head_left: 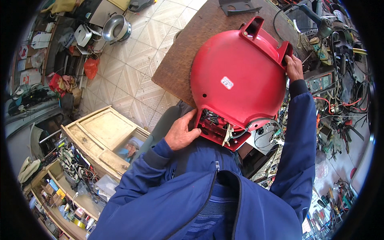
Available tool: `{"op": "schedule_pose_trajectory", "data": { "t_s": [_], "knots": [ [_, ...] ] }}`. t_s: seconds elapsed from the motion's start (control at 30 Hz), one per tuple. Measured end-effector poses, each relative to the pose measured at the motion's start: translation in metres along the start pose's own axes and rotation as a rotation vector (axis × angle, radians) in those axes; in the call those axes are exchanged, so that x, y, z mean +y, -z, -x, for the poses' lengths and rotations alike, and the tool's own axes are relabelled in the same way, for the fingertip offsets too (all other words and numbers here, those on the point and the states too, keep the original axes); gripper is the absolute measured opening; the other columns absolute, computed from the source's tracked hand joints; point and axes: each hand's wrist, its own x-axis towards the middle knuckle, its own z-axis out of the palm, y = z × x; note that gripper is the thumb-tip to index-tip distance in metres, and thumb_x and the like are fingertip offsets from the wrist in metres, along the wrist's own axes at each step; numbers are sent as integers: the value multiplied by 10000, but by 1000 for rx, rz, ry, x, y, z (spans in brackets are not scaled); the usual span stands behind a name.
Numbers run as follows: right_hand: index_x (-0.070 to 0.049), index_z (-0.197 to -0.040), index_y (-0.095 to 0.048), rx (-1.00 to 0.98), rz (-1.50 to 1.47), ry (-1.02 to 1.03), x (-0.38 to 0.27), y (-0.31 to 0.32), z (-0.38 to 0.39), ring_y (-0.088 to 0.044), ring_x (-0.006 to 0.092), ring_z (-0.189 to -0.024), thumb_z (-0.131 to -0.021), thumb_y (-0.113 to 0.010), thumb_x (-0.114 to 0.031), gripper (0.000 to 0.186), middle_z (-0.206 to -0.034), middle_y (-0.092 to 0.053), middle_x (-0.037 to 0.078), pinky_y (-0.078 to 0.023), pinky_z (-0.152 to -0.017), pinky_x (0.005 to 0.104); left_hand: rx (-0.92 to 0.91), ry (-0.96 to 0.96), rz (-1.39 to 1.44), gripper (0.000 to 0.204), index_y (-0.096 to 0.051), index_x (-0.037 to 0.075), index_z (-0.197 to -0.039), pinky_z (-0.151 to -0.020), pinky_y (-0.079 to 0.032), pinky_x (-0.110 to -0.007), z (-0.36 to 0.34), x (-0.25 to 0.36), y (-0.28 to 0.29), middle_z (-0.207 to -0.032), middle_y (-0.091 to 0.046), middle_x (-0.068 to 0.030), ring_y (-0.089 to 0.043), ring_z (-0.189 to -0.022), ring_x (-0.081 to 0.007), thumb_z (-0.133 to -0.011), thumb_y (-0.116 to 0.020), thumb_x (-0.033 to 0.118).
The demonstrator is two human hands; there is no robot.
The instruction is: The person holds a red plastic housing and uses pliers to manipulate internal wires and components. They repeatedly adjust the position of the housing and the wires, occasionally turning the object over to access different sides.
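A large round red plastic appliance housing rests at the edge of the brown table, over my lap. Its smooth rounded side faces up, with a small white label and one dark hole. On the far right rim, my right hand has its fingers wrapped round a protruding red lug. My left hand grips the near left corner, thumb over the edge and other fingers partly hidden. An opening at the near end shows a bundle of wires. A pale frayed strip and a grey cable come out there.
A dark metal bracket lies at the far end of the brown table. Tools, cables and a multimeter crowd the right side. To my left stands a cream wooden cabinet; a metal pot sits on the tiled floor beyond.
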Motion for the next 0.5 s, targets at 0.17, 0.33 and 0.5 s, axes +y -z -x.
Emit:
{"op": "schedule_pose_trajectory", "data": {
  "t_s": [0.17, 0.33, 0.5],
  "knots": [
    [23, -1047, -743, -8, -2, -24, -15, -5, 7, -634, 112, -809, -1019, -534, -202, 308, -915, -743, 20, -503, -770, 310, 27, -25, -8, 788, -341, -147, -1563, -1096, -488, -358, 1, -6, -1, -1419, -599, -262, -616, -1284, -240, -887, -660, 104],
    [18, -1103, -723, 8, 25, 34, 8, 2, -3, -643, 99, -822, -1035, -529, -201, 300, -983, -744, 21, -506, -770, 275, -2, -54, -164, 738, -356, -111, -1574, -1177, -404, -369, -2, -7, 0, -1469, -577, -244, -550, -1375, -266, -922, -618, 113],
    [17, -1075, -731, 33, -62, 30, 3, -5, 1, -619, 97, -809, -1024, -531, -173, 280, -938, -731, 14, -495, -756, 288, 57, -74, -301, 734, -376, -114, -1556, -1174, -411, -399, 3, -7, -2, -1465, -566, -294, -561, -1381, -332, -913, -615, 146]
  ]
}}
